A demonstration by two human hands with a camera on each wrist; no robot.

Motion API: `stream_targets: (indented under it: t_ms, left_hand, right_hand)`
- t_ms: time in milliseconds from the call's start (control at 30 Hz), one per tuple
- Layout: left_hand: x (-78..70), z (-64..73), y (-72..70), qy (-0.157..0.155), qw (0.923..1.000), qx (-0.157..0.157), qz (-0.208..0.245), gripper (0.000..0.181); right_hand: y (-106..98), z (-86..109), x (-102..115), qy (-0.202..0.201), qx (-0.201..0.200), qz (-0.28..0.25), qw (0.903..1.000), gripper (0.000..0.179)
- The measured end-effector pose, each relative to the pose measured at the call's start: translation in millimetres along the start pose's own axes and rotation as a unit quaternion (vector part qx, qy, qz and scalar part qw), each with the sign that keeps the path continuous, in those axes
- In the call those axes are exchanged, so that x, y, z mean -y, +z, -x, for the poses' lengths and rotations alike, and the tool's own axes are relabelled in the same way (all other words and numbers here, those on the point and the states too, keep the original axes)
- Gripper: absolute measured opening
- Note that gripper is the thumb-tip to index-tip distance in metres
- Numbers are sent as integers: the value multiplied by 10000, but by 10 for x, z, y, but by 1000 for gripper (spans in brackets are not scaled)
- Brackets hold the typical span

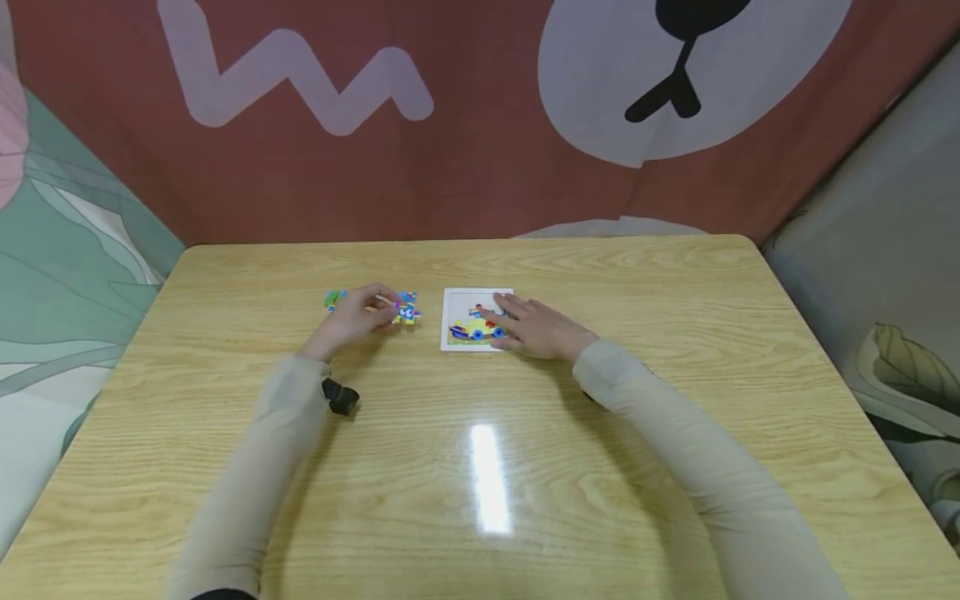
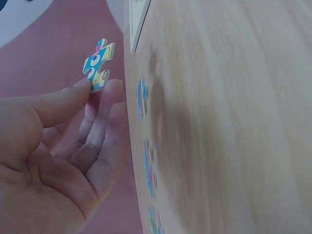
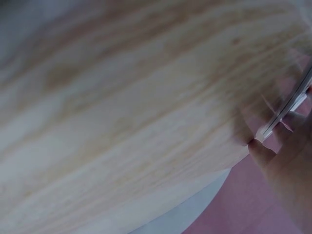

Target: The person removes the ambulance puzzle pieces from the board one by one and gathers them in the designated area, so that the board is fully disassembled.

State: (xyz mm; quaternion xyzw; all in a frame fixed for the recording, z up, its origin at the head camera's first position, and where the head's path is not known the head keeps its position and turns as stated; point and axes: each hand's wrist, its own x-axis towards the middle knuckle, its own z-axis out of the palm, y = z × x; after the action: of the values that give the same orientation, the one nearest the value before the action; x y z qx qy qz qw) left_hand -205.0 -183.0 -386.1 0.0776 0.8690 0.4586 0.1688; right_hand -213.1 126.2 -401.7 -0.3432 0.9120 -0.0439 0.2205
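Observation:
My left hand [image 1: 358, 312] pinches a jigsaw puzzle piece [image 2: 96, 66] between thumb and fingertips, raised above the table. The piece is blue and yellow with a printed eye. Several other colourful puzzle pieces [image 2: 142, 98] lie on the table around and under this hand; one green and blue piece [image 1: 334, 297] shows to its left. Toward the middle sits a square white-framed puzzle tray [image 1: 446, 321] with a yellow and blue vehicle picture. Across the tray's right side rests my right hand [image 1: 542, 330], its fingers spread and straight. They cover part of the picture.
The wooden table [image 1: 420, 483] reaches a reddish-brown curtain [image 1: 480, 183] at its far edge. Patterned cloth [image 1: 82, 275] hangs on the left. A black wrist camera [image 1: 342, 397] is strapped at the left cuff.

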Motion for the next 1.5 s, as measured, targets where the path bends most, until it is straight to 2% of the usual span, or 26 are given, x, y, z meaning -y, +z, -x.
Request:
stream_targets:
  t_ms: [167, 233, 467, 600, 833, 1167, 1300, 1500]
  left_hand:
    - [97, 162, -179, -175, 9995, -263, -82, 29]
    - [139, 218, -242, -227, 9987, -375, -244, 30]
    - [268, 337, -392, -434, 9962, -490, -580, 34]
    - [327, 345, -435, -648, 9948, -474, -631, 37]
    - [395, 361, -475, -936, 9940, -468, -330, 39]
    - [494, 347, -545, -1107, 9922, -571, 40, 42]
    - [518, 338, -565, -1289, 9901, -551, 66, 43]
    - [556, 319, -574, -1331, 9895, -567, 41, 42]
  right_hand:
    - [3, -2, 6, -11, -11, -21, 10000, 64]
    - [-3, 4, 12, -14, -4, -33, 10000, 64]
    - [3, 2, 3, 30, 39, 32, 10000, 64]
    - [15, -3, -3, 23, 11, 52, 10000, 64]
    - [8, -1, 6, 38, 62, 29, 10000, 64]
    - [29, -16, -17, 42, 30, 81, 10000, 64]
    - [37, -18, -20, 33, 25, 86, 10000, 64]
    - [26, -19, -14, 40, 45, 33, 10000, 63]
